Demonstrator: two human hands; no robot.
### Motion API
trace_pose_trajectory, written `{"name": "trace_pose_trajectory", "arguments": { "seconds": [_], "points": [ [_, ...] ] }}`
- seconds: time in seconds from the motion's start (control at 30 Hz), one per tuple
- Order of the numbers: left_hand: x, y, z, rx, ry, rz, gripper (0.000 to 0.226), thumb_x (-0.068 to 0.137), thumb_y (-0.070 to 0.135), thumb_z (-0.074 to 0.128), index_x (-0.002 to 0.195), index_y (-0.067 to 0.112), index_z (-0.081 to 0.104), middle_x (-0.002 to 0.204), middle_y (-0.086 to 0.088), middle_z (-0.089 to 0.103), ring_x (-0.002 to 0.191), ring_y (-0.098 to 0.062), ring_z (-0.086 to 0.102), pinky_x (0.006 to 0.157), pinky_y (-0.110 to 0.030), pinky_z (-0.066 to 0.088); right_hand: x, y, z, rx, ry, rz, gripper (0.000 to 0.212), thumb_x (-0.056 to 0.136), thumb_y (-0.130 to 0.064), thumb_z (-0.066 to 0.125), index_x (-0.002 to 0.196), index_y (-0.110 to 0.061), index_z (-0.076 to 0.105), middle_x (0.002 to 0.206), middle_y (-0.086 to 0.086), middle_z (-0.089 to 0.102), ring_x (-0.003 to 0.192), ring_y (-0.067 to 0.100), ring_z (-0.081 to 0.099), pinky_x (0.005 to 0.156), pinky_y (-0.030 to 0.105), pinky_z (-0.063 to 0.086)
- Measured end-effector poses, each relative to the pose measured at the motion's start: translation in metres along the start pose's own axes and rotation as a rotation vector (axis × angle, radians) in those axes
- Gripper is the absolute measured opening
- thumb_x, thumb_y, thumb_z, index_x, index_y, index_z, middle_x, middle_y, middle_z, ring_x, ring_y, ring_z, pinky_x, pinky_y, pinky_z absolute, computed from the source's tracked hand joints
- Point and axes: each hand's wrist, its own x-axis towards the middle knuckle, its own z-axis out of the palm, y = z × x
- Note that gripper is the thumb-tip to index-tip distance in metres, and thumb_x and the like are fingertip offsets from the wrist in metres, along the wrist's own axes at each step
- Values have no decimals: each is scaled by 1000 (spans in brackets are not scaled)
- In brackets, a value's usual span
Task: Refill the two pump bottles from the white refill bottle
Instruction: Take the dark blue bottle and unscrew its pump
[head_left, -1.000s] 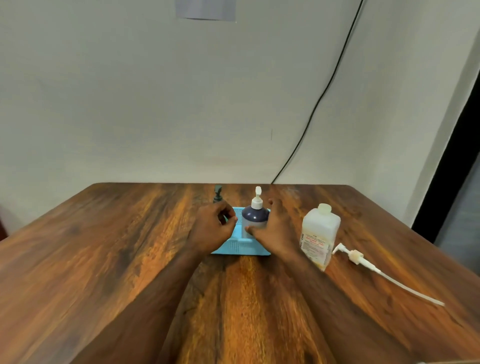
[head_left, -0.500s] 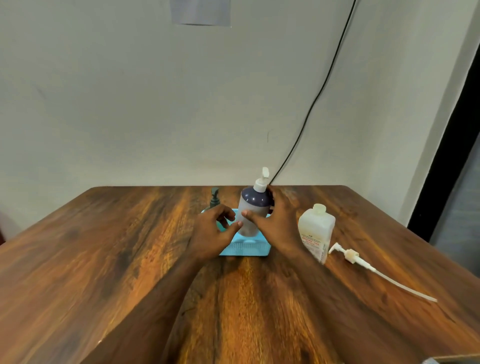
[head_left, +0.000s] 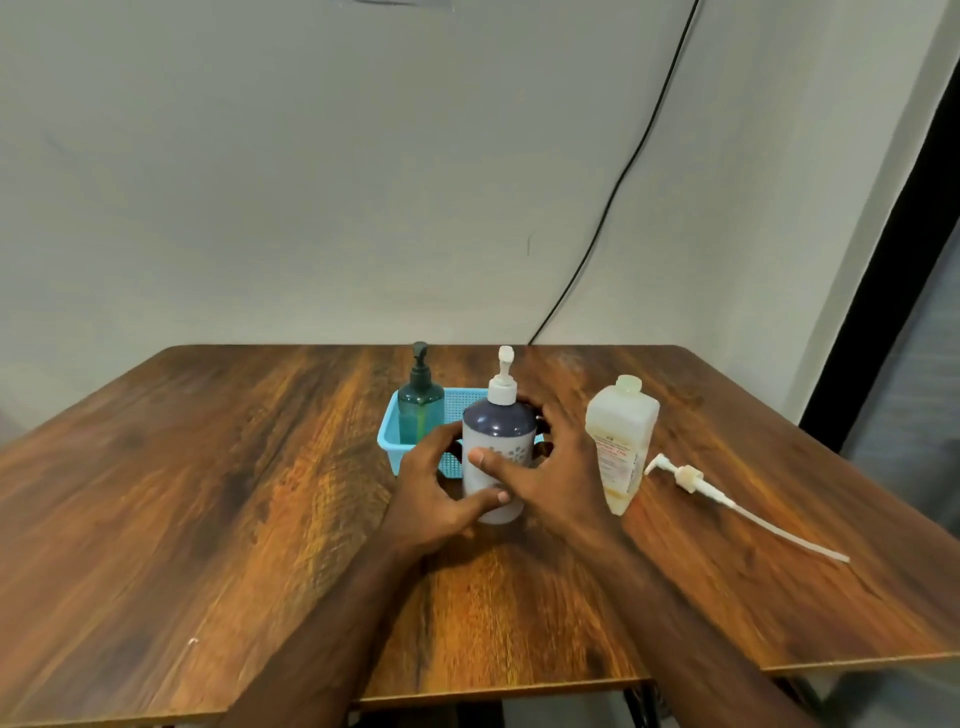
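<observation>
Head view: both hands, left hand (head_left: 434, 499) and right hand (head_left: 550, 475), wrap the purple pump bottle (head_left: 497, 453), standing on the table (head_left: 208, 467) at the blue basket's (head_left: 388, 439) 5 o'clock. Steady its base before unscrewing the pump; white refill bottle (head_left: 619, 441) waits at 3 o'clock.

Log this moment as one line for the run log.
both hands, left and right, grip purple-and-white pump bottle | green pump bottle in blue basket | white refill bottle uncapped

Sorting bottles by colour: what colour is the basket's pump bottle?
Dark green pump bottle, head view.
</observation>
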Motion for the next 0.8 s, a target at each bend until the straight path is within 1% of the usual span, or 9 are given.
{"name": "trace_pose_trajectory", "arguments": {
  "seconds": [0.1,0.2,0.27,0.33,0.47,0.53,0.63,0.7,0.8],
  "points": [
    [-3,0,-1,-10,-23,-6,67,68,31,87,126,34,54,120,30,61,111,0,60,84,-12,49,-9,9,3,17,-20,6,72,66,-41,91,127,-39,52,126,-19,60,113,-1,58,83,13,53],
    [-5,-5,-1,-20,-65,-3,67,71,27,86,130,19,57,124,15,65,113,-8,63,88,-22,55,-15,21,8,-20,-35,-24,72,68,-42,89,129,-37,51,127,-18,60,114,-1,58,86,14,52],
    [-6,-5,-2,-26,-72,-11,67,70,24,85,130,15,58,123,11,66,113,-7,64,86,-20,54,-18,29,11,-12,-41,-24,72,69,-42,89,130,-34,51,129,-17,60,115,1,58,88,17,53],
    [-6,-3,-2,-28,-72,-19,67,69,26,85,129,16,58,122,14,65,111,-3,64,84,-15,53,-19,34,12,6,-54,-20,73,70,-46,86,132,-33,51,131,-15,59,117,3,58,89,20,54],
    [-5,-2,1,-26,-67,-34,81,66,30,88,137,16,51,131,13,61,120,-3,59,93,-18,51,-17,28,12,32,10,-60,64,75,-46,81,130,-28,54,129,-11,60,117,6,58,85,15,51],
    [-5,-3,0,-10,-70,-20,87,64,28,92,139,19,49,133,15,59,122,-5,58,95,-21,51,-13,21,13,58,89,-83,58,75,-45,79,126,-25,58,124,-12,62,115,7,59,84,17,52],
    [-6,2,-1,-22,-66,-11,73,70,33,87,132,33,50,127,26,60,118,-4,60,87,-18,53,-4,10,15,71,143,-45,39,78,-38,82,112,-29,65,110,-22,66,107,1,61,85,29,57],
    [-6,5,-1,-39,-41,-25,66,73,37,84,130,35,51,124,28,61,116,-3,61,84,-15,52,2,6,18,74,138,-21,27,78,-32,85,99,-31,69,99,-20,70,97,2,65,80,33,60],
    [-6,6,-1,-48,-13,-52,65,72,37,83,128,37,51,123,27,61,116,-1,60,84,-14,52,6,4,22,93,129,0,27,73,-32,88,90,-33,67,92,-17,71,89,4,69,69,25,60]
  ]
}}
